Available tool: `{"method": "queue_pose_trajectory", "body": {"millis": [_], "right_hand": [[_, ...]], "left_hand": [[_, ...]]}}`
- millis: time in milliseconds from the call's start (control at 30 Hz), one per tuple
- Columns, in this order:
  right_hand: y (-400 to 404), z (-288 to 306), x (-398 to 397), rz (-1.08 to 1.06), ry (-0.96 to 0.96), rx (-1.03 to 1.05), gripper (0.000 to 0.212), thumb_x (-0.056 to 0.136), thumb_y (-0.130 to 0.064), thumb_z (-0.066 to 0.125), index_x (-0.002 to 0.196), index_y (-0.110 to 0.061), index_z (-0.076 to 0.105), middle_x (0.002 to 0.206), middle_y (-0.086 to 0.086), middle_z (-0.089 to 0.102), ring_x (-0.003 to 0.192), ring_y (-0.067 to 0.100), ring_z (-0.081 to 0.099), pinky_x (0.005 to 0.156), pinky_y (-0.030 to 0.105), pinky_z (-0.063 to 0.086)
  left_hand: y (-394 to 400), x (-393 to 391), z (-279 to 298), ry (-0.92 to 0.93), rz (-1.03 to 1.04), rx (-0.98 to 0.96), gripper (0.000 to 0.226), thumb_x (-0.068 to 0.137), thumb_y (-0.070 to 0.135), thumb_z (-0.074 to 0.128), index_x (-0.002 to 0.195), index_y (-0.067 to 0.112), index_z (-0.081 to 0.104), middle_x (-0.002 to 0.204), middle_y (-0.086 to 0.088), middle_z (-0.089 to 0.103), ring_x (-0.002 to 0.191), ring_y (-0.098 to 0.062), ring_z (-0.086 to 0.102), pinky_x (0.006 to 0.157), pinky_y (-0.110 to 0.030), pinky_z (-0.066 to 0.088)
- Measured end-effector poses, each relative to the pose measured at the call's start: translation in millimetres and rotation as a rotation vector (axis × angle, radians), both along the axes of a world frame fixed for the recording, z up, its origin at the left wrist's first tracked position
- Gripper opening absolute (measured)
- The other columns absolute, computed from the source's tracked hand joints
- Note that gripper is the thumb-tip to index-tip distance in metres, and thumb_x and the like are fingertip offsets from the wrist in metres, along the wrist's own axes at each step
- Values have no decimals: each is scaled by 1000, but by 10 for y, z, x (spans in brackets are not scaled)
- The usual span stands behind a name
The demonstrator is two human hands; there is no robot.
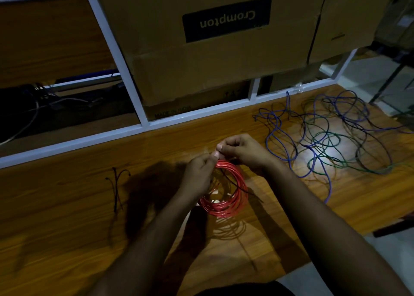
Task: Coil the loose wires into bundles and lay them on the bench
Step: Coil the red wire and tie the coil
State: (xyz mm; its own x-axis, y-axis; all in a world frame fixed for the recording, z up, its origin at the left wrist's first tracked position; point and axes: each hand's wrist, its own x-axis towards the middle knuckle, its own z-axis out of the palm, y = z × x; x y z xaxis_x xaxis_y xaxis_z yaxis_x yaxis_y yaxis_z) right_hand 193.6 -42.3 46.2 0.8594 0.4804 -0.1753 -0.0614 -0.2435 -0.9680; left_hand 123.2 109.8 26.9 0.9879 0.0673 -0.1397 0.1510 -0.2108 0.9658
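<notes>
A coil of red wire (pixel 226 206) hangs just above the wooden bench (pixel 67 228), held at its top by both hands. My left hand (pixel 200 177) grips the top of the coil from the left. My right hand (pixel 244 151) pinches at the same spot from the right, and a thin black tie (pixel 235 183) trails from there across the coil. Loose blue wire (pixel 277 134), green wire (pixel 324 143) and dark wire lie tangled on the bench to the right.
Black cable ties (pixel 117 184) lie on the bench to the left. A large cardboard box (pixel 212 56) stands behind a white frame (pixel 139 125) at the back. The bench's right edge drops to a pale floor (pixel 380 246).
</notes>
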Motion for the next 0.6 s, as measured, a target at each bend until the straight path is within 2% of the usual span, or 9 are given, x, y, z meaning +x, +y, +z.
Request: {"method": "queue_pose_trajectory", "body": {"millis": [167, 267, 333, 400, 467, 500, 567, 600], "right_hand": [[21, 14, -11, 6, 14, -47, 17, 95, -27, 65, 89, -14, 73, 73, 5, 66, 61, 14, 59, 54, 25, 47], [16, 52, -51, 25, 21, -46, 16, 95, -26, 65, 91, -12, 73, 78, 5, 68, 68, 14, 64, 62, 26, 52], [3, 48, -107, -13, -42, -71, 18, 96, -25, 64, 103, -11, 71, 92, 4, 71, 81, 13, 67, 69, 25, 54], [-47, 21, -217, -147, -264, -155, 23, 96, -25, 63, 117, -18, 67, 108, -4, 67, 93, 6, 64, 73, 20, 52], [-141, -3, -395, -177, -594, -246, 31, 90, -20, 69, 120, -28, 65, 112, -13, 59, 95, 0, 58, 73, 15, 48], [-188, -20, -504, -125, -731, -278, 36, 86, -18, 72, 119, -30, 66, 113, -13, 56, 95, 0, 55, 71, 13, 46], [-223, -73, -714, 30, -951, -388, 38, 83, -23, 76, 119, -31, 67, 120, -9, 54, 100, 3, 53, 71, 15, 44], [-214, -101, -790, 89, -1051, -453, 35, 84, -29, 74, 118, -32, 66, 124, -6, 54, 102, 8, 52, 70, 20, 45]], "left_hand": [[-11, -29, -13, -77, -25, 16, 38, 97, 44, 52, 89, 10, 67, 68, -17, 55, 61, -19, 50, 58, -35, 35], [0, -40, -36, -42, 9, -2, 26, 99, 33, 54, 85, 17, 69, 63, 3, 58, 59, -14, 51, 57, -33, 37], [8, -45, -44, 15, 50, -58, 24, 98, 34, 56, 85, 19, 69, 60, 5, 55, 56, -14, 49, 55, -32, 36], [14, -42, -47, 20, 84, -76, 26, 93, 42, 58, 88, 19, 70, 68, -10, 61, 63, -25, 56, 60, -38, 43], [26, -39, -26, 18, 119, -94, 26, 94, 40, 58, 91, 19, 71, 86, -18, 69, 80, -34, 66, 73, -46, 53], [37, -37, -7, 28, 142, -117, 24, 97, 36, 58, 93, 17, 72, 91, -17, 71, 85, -31, 68, 77, -43, 55], [71, -16, 11, 57, 169, -179, 23, 99, 29, 57, 95, 12, 71, 92, -16, 71, 82, -24, 68, 70, -31, 55], [77, -9, 24, 68, 172, -206, 23, 99, 29, 57, 94, 12, 71, 90, -16, 70, 81, -23, 67, 67, -30, 54]]}}
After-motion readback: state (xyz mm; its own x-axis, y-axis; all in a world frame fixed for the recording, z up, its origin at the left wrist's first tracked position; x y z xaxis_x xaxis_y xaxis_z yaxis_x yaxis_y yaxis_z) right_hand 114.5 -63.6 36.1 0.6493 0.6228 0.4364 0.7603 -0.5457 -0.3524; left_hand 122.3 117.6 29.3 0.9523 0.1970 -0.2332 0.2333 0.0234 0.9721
